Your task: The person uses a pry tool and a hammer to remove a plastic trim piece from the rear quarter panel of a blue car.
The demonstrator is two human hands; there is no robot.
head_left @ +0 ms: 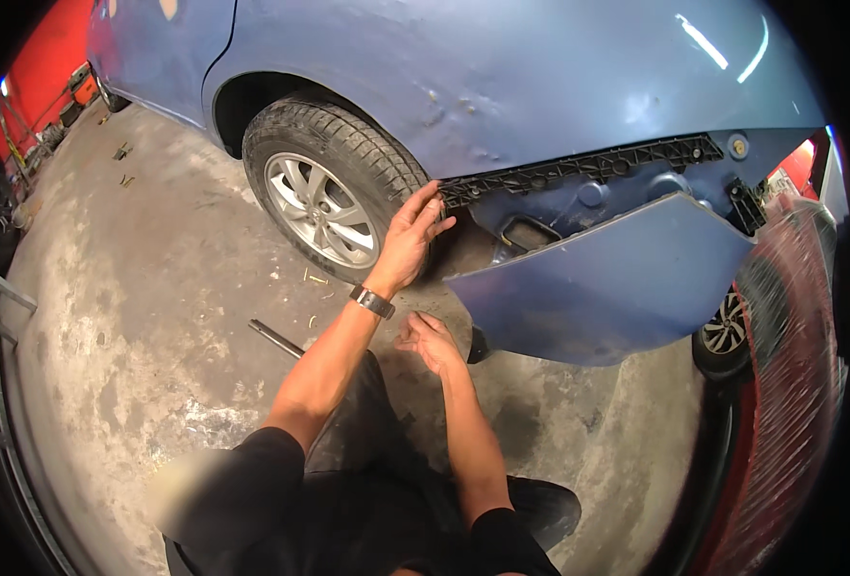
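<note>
A blue car body panel (540, 77) with dents and scuffs fills the upper part of the head view. Along its lower edge runs a black plastic bumper bracket (579, 165). At the bracket's front end, beside the tyre (348, 134), my left hand (413, 235) reaches up with fingers extended and fingertips at the bracket. My right hand (431, 342) is lower, in front of my body, its fingers bent toward the thumb; anything small between them is too hard to make out. A loose-hanging blue bumper (607, 278) is just right of my hands.
A silver alloy wheel (319, 206) stands left of my hands. A dark metal bar (276, 338) shows beside my left forearm. Small clips (315, 276) lie on the stained concrete floor (137, 317). At right is a plastic-wrapped red panel (790, 384); a metal frame (2, 384) is at left.
</note>
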